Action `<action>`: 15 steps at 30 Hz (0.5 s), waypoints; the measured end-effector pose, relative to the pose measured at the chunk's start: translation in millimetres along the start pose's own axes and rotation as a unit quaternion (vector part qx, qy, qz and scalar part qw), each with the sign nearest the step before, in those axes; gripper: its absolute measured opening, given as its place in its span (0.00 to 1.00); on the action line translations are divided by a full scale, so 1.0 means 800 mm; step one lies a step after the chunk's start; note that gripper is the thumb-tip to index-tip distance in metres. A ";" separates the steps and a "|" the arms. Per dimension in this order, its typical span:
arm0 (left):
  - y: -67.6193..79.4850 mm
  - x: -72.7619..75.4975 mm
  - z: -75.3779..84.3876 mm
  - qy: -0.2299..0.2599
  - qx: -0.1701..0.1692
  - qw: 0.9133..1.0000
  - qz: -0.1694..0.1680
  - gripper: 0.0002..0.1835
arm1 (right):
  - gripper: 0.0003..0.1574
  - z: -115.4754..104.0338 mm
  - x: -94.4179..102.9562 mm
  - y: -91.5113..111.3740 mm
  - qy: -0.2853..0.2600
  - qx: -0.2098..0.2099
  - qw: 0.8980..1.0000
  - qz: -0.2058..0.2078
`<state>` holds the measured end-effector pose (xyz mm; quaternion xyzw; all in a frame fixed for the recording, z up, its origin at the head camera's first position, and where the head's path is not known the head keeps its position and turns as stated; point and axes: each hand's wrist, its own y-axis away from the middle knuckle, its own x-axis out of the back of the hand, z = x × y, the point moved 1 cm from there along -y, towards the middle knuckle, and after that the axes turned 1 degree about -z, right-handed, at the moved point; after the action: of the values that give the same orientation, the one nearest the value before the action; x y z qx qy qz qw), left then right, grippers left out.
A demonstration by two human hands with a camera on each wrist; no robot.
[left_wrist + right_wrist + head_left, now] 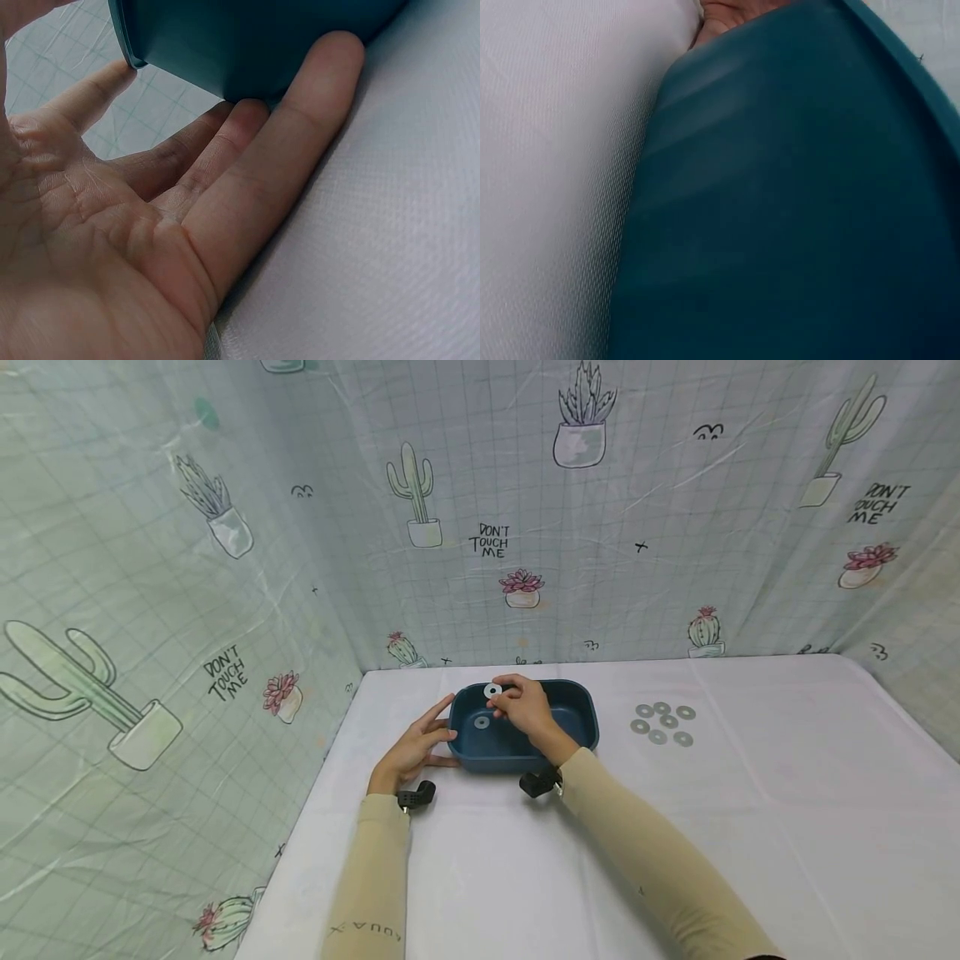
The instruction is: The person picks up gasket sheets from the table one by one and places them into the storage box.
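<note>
A dark blue rectangular tub [525,765] with rounded corners stands on the white-covered table. My left hand [411,750] rests against its left end, fingers spread along the wall and rim. The left wrist view shows those fingers [247,180] fairly straight, with tips touching the tub's outer side [217,45]. Over the tub's back left part, my right hand [528,708] pinches a pale flat washer [492,691] between thumb and fingers. Another washer [482,722] lies on the tub floor. In the right wrist view the tub's wall [772,187] hides the right hand.
Several flat grey washers [657,737] lie loosely grouped on the table, to the right of the tub. A cactus-print cloth [465,602] hangs behind the table and along its left side. The white table covering [480,877] extends in front of the tub.
</note>
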<state>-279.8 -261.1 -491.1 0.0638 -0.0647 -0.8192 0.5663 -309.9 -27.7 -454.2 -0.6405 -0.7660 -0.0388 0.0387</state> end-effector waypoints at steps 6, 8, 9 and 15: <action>-0.002 0.001 -0.002 0.004 -0.002 1.000 -0.002 0.41 | 0.23 0.002 0.002 -0.002 0.024 -0.011 1.000 0.002; -0.003 0.001 -0.002 0.007 -0.003 1.000 -0.004 0.41 | 0.23 0.003 0.003 -0.003 0.035 -0.020 0.999 0.003; -0.003 0.001 -0.003 0.009 -0.003 1.000 -0.004 0.41 | 0.23 0.004 0.003 -0.004 0.041 -0.026 0.999 0.004; -0.005 0.001 -0.004 0.011 -0.001 1.000 -0.003 0.41 | 0.22 0.006 0.003 -0.007 0.066 -0.049 0.997 -0.012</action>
<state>-283.4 -260.8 -494.8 0.0719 -0.0577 -0.8201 0.5648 -315.7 -26.0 -459.0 -0.6282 -0.7667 -0.1192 0.0576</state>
